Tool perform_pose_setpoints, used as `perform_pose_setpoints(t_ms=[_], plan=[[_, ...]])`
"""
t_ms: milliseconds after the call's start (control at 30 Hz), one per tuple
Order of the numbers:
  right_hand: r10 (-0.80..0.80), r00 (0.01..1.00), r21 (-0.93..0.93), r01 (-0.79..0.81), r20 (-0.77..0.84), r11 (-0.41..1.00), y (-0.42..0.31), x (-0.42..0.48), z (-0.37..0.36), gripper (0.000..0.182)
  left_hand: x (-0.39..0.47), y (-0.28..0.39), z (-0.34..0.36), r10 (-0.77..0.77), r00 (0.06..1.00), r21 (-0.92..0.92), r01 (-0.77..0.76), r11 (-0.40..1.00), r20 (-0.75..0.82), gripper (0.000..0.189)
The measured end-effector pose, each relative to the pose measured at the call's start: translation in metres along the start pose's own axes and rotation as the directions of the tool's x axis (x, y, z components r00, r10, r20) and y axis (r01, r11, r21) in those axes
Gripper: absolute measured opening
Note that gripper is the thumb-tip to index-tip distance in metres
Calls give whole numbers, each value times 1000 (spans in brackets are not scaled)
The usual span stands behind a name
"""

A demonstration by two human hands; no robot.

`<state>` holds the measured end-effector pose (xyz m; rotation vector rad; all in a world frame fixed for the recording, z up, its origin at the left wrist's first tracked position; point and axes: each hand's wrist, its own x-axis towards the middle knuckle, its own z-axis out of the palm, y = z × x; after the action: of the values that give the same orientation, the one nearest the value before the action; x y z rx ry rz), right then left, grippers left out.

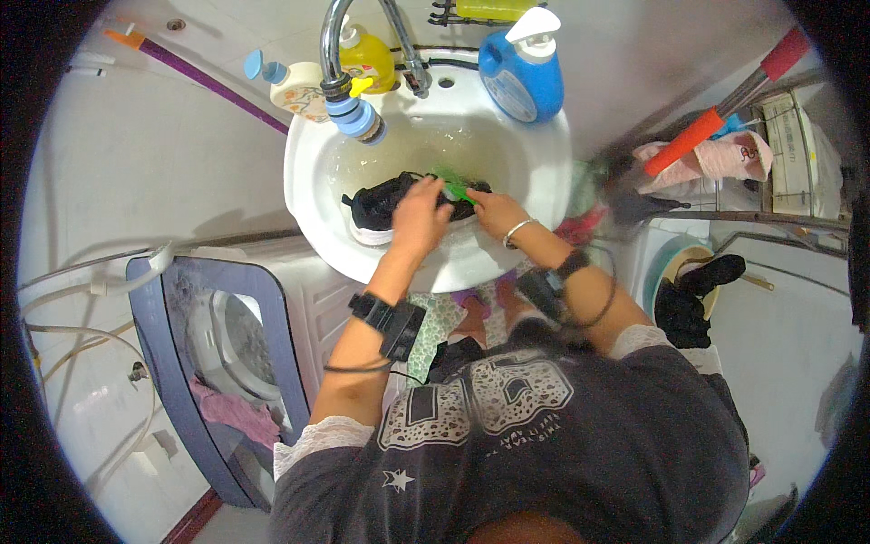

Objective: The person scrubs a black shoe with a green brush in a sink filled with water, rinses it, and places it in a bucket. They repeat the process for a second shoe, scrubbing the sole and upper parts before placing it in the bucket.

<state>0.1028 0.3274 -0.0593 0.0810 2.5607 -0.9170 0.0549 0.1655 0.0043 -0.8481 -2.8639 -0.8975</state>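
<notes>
A black shoe with a white sole (377, 207) lies in the white washbasin (296, 170), in shallow cloudy water. My left hand (420, 212) is on top of the shoe, its fingers bent over the upper; the fingertips are slightly blurred. In my right hand (499, 214) is the handle of a green brush (459, 192), angled across the shoe's opening. The brush's bristles are blurred. Both hands are close together over the shoe, and they hide part of it.
A chrome faucet with a blue nozzle (357, 122) hangs over the basin's back left. Along the rim stand a blue pump bottle (523, 78), a yellow bottle (370, 61) and a cream bottle (299, 88). A washing machine (306, 272) is at left; a red-handled pole (686, 139) leans at right.
</notes>
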Motion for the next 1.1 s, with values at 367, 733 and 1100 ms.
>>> perform_pose_setpoints(t_ms=[367,733,1100], plan=[[-151,972,168,121,180,978,8,5,-52,34,15,-78,31,-474,713,-29,568,823,516,25],[-267,945,-43,279,190,959,-85,45,-66,34,-11,-94,34,-619,671,-448,738,505,407,41],[-56,976,281,115,-212,953,-31,-87,-120,35,1,-41,-12,-655,574,-709,700,83,491,58]])
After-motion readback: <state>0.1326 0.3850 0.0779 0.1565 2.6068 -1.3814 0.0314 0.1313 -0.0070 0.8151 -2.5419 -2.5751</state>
